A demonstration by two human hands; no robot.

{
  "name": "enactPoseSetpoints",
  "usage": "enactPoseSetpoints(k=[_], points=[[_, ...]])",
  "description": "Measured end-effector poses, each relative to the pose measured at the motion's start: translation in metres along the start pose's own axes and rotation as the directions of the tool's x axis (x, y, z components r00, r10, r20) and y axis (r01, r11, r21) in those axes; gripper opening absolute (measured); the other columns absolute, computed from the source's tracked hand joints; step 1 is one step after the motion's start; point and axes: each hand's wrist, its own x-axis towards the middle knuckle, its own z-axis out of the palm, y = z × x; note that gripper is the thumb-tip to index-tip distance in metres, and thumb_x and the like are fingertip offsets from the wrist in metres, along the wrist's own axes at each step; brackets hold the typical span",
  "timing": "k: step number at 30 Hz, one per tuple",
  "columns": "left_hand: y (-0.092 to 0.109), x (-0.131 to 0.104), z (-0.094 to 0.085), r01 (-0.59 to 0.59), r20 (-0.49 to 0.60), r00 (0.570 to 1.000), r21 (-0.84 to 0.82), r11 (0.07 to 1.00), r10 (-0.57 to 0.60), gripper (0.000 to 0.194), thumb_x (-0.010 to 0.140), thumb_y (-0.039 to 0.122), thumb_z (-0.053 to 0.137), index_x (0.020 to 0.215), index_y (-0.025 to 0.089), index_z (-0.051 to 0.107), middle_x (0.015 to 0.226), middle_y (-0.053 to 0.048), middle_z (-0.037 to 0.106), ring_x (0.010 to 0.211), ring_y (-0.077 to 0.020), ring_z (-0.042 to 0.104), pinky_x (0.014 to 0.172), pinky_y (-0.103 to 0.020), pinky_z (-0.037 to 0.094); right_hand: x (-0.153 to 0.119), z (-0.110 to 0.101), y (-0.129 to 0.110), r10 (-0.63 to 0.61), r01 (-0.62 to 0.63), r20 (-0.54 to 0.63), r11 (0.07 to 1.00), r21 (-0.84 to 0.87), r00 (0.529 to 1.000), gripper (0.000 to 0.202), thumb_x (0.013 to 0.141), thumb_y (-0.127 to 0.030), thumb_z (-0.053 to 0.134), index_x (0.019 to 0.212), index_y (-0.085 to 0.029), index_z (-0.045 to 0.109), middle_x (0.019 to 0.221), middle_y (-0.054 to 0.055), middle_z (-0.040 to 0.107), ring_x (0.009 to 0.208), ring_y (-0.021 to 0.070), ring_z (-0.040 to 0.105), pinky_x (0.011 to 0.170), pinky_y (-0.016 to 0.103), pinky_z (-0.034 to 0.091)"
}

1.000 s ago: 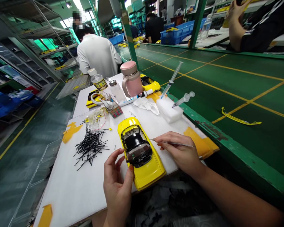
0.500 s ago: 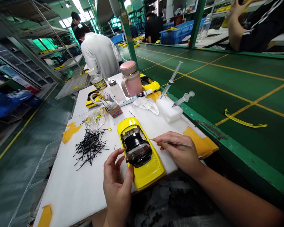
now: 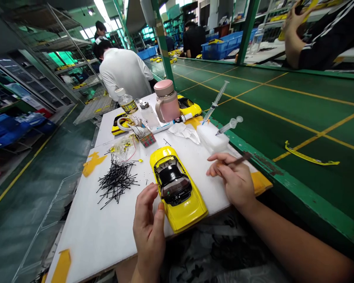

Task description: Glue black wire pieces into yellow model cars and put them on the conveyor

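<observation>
A yellow model car (image 3: 191, 210) sits on the white-covered tabletop, its dark cabin showing behind the windscreen. My left hand (image 3: 150, 220) is at the car's left side, fingers curved and apart, with fingertips and thumb at the body's edge; whether they press on it I cannot tell. To the right of the car, my right hand (image 3: 237, 182) is closed round a slim tool (image 3: 242, 157), blurred by motion. It was a thin metal stick half a second ago; its exact kind does not show. A pile of thin black sticks (image 3: 117, 182) lies left of the car.
Behind the car stand a pink mug (image 3: 168, 104), a clear bottle (image 3: 126, 104), a marker (image 3: 183, 118) and white foam (image 3: 214, 137) with two syringes (image 3: 216, 101). A green metal rail (image 3: 279, 184) runs along the right. A person in white (image 3: 125, 72) sits ahead.
My right hand has drawn back from the car, to the right, and the tool has swung upward. My left hand's fingers have loosened slightly. The view has shifted a little.
</observation>
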Motion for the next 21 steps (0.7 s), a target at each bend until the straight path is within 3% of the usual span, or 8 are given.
enactPoseSetpoints(k=[3, 6, 8, 11, 14, 17, 21], points=[[0.000, 0.001, -0.002, -0.059, 0.020, 0.998, 0.087, 0.994, 0.057, 0.023, 0.100, 0.035, 0.060, 0.112, 0.029, 0.079, 0.135, -0.006, 0.064, 0.132, -0.0243, 0.058, 0.114, -0.039, 0.047, 0.016, 0.008, -0.007, 0.155, -0.104, 0.216, 0.968, -0.229, 0.964, 0.028, 0.089, -0.037, 0.063, 0.101, -0.015, 0.076, 0.057, -0.006, 0.043, 0.053, 0.0104, 0.039, 0.054, 0.027, 0.032], [-0.002, 0.002, -0.002, -0.038, -0.002, 0.999, 0.066, 0.997, 0.038, 0.022, 0.098, 0.037, 0.063, 0.109, 0.031, 0.081, 0.133, -0.006, 0.064, 0.126, -0.0241, 0.062, 0.108, -0.038, 0.051, 0.034, 0.021, -0.016, 0.346, -0.158, 0.439, 0.899, -0.409, 0.829, 0.039, 0.073, -0.046, 0.079, 0.095, -0.014, 0.077, 0.058, -0.007, 0.043, 0.057, 0.0104, 0.038, 0.055, 0.028, 0.025], [-0.003, 0.003, 0.000, -0.041, -0.001, 0.999, 0.064, 0.997, 0.041, 0.022, 0.097, 0.038, 0.064, 0.106, 0.031, 0.083, 0.131, -0.007, 0.065, 0.123, -0.0244, 0.063, 0.106, -0.039, 0.052, 0.043, 0.030, -0.019, 0.427, -0.192, 0.520, 0.875, -0.445, 0.740, 0.043, 0.063, -0.048, 0.084, 0.087, -0.014, 0.075, 0.056, -0.007, 0.044, 0.057, 0.0103, 0.038, 0.055, 0.027, 0.024], [-0.005, 0.005, 0.001, -0.048, 0.014, 0.999, 0.094, 0.994, 0.047, 0.024, 0.096, 0.041, 0.064, 0.092, 0.027, 0.084, 0.128, -0.008, 0.066, 0.122, -0.0260, 0.062, 0.104, -0.040, 0.053, 0.050, 0.038, -0.017, 0.444, -0.202, 0.568, 0.876, -0.438, 0.693, 0.041, 0.054, -0.046, 0.086, 0.072, -0.016, 0.065, 0.056, -0.008, 0.044, 0.058, 0.0097, 0.038, 0.056, 0.027, 0.024], [-0.005, 0.008, 0.001, -0.035, 0.003, 0.999, 0.092, 0.995, 0.035, 0.027, 0.095, 0.043, 0.064, 0.087, 0.024, 0.080, 0.123, -0.009, 0.067, 0.122, -0.0271, 0.062, 0.107, -0.042, 0.050, 0.049, 0.042, -0.013, 0.437, -0.208, 0.584, 0.884, -0.418, 0.684, 0.041, 0.052, -0.044, 0.083, 0.064, -0.018, 0.053, 0.056, -0.009, 0.040, 0.058, 0.0091, 0.036, 0.057, 0.026, 0.024], [-0.005, 0.011, 0.001, 0.011, -0.080, 0.997, 0.019, 1.000, -0.009, 0.027, 0.092, 0.046, 0.065, 0.102, 0.023, 0.075, 0.120, -0.009, 0.068, 0.121, -0.0268, 0.063, 0.105, -0.041, 0.052, 0.039, 0.044, -0.019, 0.407, -0.203, 0.562, 0.898, -0.390, 0.720, 0.042, 0.053, -0.044, 0.082, 0.062, -0.019, 0.049, 0.057, -0.009, 0.038, 0.059, 0.0088, 0.034, 0.058, 0.026, 0.025], [-0.007, 0.014, 0.001, 0.053, -0.145, 0.988, -0.045, 0.998, -0.059, 0.036, 0.089, 0.047, 0.067, 0.113, 0.020, 0.068, 0.121, -0.011, 0.069, 0.115, -0.0258, 0.066, 0.099, -0.040, 0.055, 0.018, 0.028, -0.058, 0.368, -0.208, 0.498, 0.914, -0.348, 0.785, 0.045, 0.055, -0.047, 0.085, 0.070, -0.019, 0.053, 0.057, -0.010, 0.034, 0.057, 0.0081, 0.033, 0.057, 0.025, 0.026]])
